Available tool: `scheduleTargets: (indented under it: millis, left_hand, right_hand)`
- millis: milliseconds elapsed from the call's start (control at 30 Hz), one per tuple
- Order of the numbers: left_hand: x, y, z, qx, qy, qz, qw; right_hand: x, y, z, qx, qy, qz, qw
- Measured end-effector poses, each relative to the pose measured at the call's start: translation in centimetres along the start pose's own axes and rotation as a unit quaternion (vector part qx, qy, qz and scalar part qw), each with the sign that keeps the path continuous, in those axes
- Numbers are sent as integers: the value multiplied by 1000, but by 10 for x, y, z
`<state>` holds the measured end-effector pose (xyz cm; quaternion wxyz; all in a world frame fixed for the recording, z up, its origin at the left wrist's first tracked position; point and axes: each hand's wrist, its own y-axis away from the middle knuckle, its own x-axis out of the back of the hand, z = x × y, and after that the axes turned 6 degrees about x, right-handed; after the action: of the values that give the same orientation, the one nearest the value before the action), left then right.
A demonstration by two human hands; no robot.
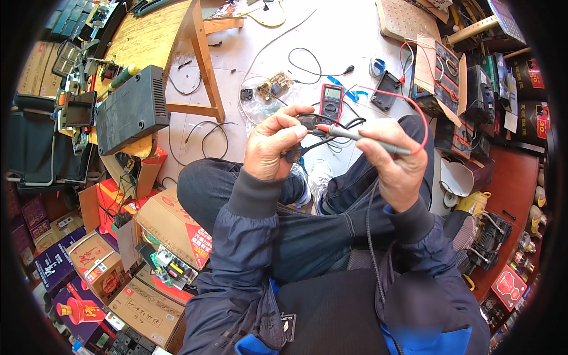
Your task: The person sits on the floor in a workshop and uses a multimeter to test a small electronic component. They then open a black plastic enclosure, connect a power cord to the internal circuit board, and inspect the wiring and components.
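My left hand point(273, 144) is closed, its thumb and fingers pinching a small dark part point(309, 122) with black cable around it; its exact kind is hard to make out. Between the fingers of my right hand point(395, 158) is a multimeter test probe point(355, 134) with a grey body and red tip. The probe's tip points left and meets or nearly meets the dark part. From its back end a red lead point(421, 109) curves up and away. Just beyond my hands, a red and black multimeter point(331, 102) lies on the floor.
A bare circuit board point(277, 86) lies on a clear bag beyond my left hand. Loose black cables cross the floor. Left are a wooden table point(204, 65), a dark grey box-shaped unit point(133, 103) and cardboard boxes point(171, 228). An open black case point(386, 92) lies right.
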<state>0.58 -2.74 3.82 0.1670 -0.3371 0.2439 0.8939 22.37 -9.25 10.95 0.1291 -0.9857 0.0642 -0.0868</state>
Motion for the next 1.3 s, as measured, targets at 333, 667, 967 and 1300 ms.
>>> scheduleTargets:
  millis: [333, 667, 967, 1300]
  left_hand:
    - [-1, 1, -3, 19, -8, -7, 1000]
    - [-4, 6, 1, 31, -75, -1, 997]
    - [-3, 7, 2, 46, -87, -3, 995]
    - [-5, 6, 0, 35, -84, -10, 996]
  right_hand:
    - [7, 1, 1, -12, 27, 0, 1000]
    - [17, -8, -11, -154, -17, -17, 988]
    - [19, -6, -13, -160, -7, -12, 987]
    - [20, -3, -12, -167, -20, 0, 986]
